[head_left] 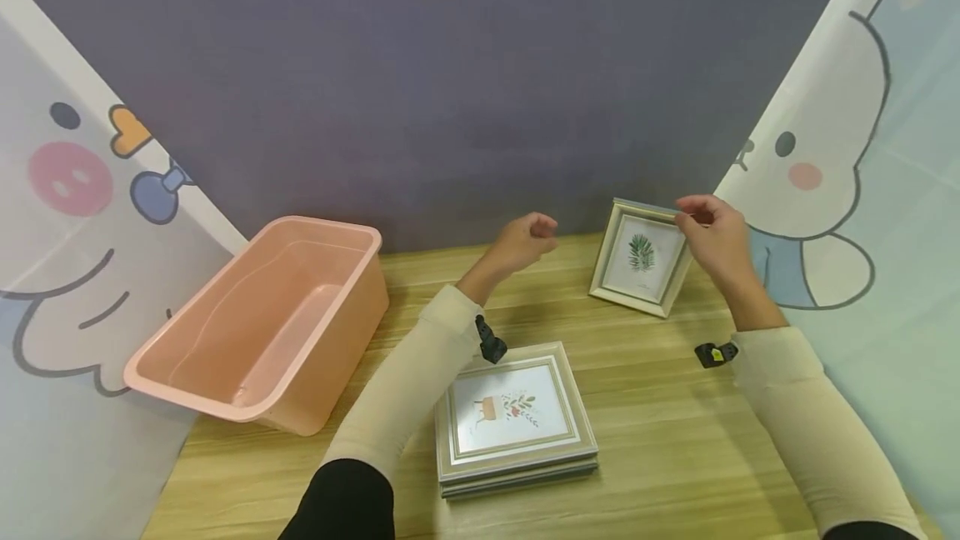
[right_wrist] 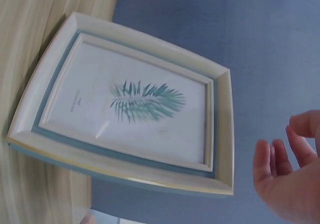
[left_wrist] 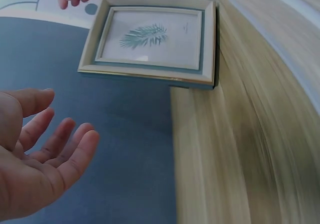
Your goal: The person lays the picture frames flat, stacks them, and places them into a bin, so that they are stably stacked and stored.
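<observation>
Head view: left hand (head_left: pixel 522 242) and right hand (head_left: pixel 717 244) empty, fingers loose, near tilted cream rectangular leaf-print frame (head_left: pixel 641 261); probably light, rigid, easily cracked; hold by side edges (head_left: pixel 604 250).

Cream picture frame (head_left: pixel 640 263), green leaf print (head_left: pixel 642 252) inside, standing on short edge, on wooden tabletop (head_left: pixel 660 432)

The table (head_left: pixel 660 440) has a wood-grain top. It bears 1 tub (head_left: pixel 341 361) left, 1 frame stack (head_left: pixel 517 415) near centre, and 1 leaf frame (head_left: pixel 641 258) standing tilted.
</observation>
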`<move>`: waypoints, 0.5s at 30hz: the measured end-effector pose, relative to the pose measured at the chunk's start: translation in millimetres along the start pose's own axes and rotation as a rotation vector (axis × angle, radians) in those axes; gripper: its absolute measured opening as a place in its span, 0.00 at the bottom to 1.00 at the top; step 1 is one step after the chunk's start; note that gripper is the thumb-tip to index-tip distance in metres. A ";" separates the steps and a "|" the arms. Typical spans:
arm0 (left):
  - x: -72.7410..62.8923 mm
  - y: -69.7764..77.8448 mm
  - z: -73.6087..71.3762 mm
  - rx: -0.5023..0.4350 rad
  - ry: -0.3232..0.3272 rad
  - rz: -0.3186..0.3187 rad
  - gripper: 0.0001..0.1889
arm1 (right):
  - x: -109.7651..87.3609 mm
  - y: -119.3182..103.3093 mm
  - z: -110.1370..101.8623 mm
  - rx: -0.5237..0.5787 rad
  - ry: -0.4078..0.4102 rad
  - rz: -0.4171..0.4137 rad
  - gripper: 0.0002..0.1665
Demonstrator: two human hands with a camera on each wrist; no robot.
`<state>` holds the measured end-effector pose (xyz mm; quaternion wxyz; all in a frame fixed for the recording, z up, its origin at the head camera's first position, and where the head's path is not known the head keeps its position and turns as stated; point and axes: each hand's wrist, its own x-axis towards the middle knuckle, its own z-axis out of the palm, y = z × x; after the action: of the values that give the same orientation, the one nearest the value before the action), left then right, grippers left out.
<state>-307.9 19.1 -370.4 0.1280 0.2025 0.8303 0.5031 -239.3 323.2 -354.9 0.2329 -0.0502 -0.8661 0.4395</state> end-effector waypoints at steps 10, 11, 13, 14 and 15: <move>37.3 1.3 34.8 -0.057 0.104 -0.025 0.18 | 6.9 14.9 -1.0 -0.067 0.099 0.135 0.24; 40.3 0.4 39.1 -0.064 0.123 -0.033 0.18 | 7.1 17.3 -0.6 -0.055 0.090 0.153 0.25; 46.0 -0.9 48.6 -0.083 0.158 -0.053 0.19 | 7.9 22.0 0.1 -0.038 0.064 0.191 0.27; 48.8 -1.1 53.6 -0.093 0.173 -0.061 0.20 | 8.3 24.0 0.1 -0.024 0.046 0.211 0.27; 51.2 -0.9 58.7 -0.100 0.184 -0.069 0.21 | 8.9 25.9 0.2 -0.016 0.029 0.230 0.28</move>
<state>-329.0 88.5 -398.7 0.0783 0.1204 0.8189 0.5556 -250.4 341.4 -372.2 0.1929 -0.1572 -0.8547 0.4557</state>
